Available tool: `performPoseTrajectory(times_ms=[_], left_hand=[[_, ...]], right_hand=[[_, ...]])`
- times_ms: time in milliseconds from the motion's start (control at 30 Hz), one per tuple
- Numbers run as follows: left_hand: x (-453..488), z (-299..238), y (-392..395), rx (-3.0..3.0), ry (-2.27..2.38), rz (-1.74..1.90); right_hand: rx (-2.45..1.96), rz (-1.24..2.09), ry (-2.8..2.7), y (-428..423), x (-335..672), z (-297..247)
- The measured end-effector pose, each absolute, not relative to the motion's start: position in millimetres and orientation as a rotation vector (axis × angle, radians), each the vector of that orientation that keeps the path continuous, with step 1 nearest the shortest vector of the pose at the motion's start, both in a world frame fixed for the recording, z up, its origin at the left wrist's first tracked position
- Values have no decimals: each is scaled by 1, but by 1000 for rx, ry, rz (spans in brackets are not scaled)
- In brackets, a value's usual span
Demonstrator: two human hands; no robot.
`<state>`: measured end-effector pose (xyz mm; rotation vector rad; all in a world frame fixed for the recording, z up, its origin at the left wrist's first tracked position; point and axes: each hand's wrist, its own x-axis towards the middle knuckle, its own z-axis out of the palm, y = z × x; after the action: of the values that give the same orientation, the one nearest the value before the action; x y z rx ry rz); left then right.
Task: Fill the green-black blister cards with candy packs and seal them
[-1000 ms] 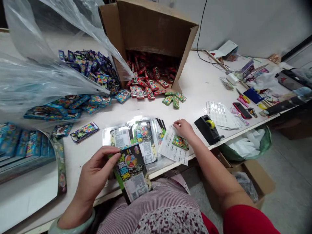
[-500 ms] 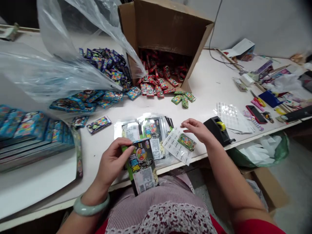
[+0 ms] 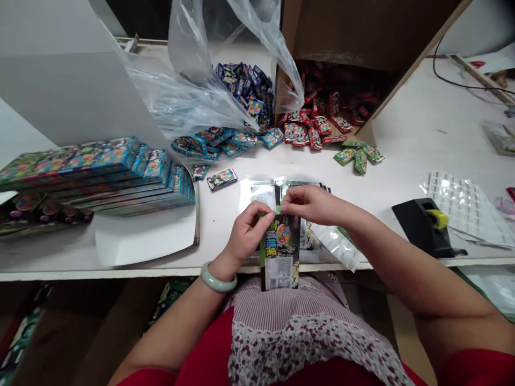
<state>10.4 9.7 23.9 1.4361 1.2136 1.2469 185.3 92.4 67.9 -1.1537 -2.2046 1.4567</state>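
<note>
A black printed pouch hangs upright over the table's front edge, its top between my two hands. My left hand pinches the pouch's top left corner between thumb and fingers. At the top right, my right hand is closed with its fingertips against the same edge. Behind them lies a stack of similar pouches in clear plastic. Partly under my right forearm is a sheet of clear stickers; the small green box on it is mostly hidden.
Small red boxes spill from a cardboard carton. Purple boxes and blue boxes lie by a clear plastic bag. Stacked display boxes stand left. A tape dispenser and sticker sheets are right.
My right hand has moved left from above the sticker sheet to the pouch's top edge. The pouch now hangs straighter, and the head view has shifted left.
</note>
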Motion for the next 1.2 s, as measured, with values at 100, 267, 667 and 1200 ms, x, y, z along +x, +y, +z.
performPoseTrajectory(times_ms=[100,267,667,1200], left_hand=[[14,21,11,1410,1244,1287],[19,18,11,1420,1312,1326],[6,17,-30,1076,1043,1045],[-235,137,1,2373,2351,911]], right_hand=[[-1179,1493,-2171,92,185,66],[-1288,1537,-2114,97,182,62],[-1233,2535,-1221,82,177,53],[-881,1774,-1855,85,14,87]])
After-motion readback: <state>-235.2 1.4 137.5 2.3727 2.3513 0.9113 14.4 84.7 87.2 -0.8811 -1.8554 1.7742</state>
